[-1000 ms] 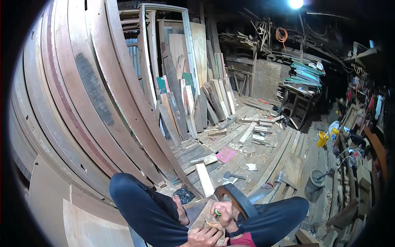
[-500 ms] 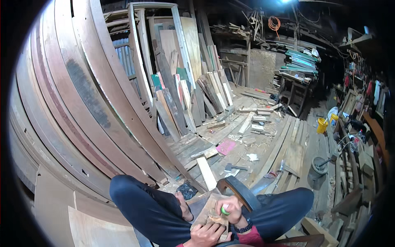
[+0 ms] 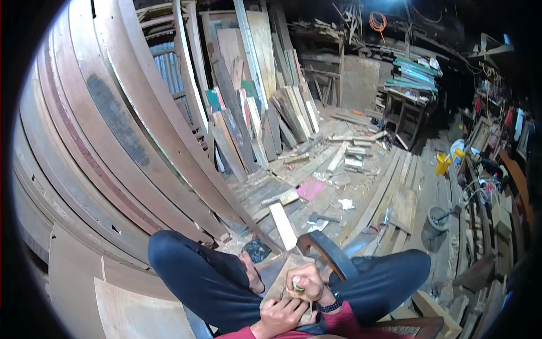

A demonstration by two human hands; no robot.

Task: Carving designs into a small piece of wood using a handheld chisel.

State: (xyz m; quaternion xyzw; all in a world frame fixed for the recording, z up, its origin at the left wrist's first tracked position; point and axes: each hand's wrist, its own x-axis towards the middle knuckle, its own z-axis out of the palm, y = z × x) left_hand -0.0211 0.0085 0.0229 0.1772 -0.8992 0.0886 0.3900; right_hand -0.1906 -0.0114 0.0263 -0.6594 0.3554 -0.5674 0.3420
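A piece of wood lies in my lap, between my bent knees. My left hand is closed over its near part, fingers curled on the top face. Just beyond, my right hand makes a fist around a green-handled tool. Only the handle's green end shows; the tool's working end is hidden beneath the hand. A dark band circles my right wrist. Close by my right thigh stands a dark curved wooden piece, and my bare foot rests left of the wood.
Large boards lean along the left. Ahead, a hatchet, a pale plank, a pink sheet and offcuts litter the floor. At right stand a grey bucket, a yellow bucket and stacked scrap wood.
My right fist has shifted left with the green-handled tool, closer above my left hand. My left hand keeps its place on the wood. The whole view has tilted slightly.
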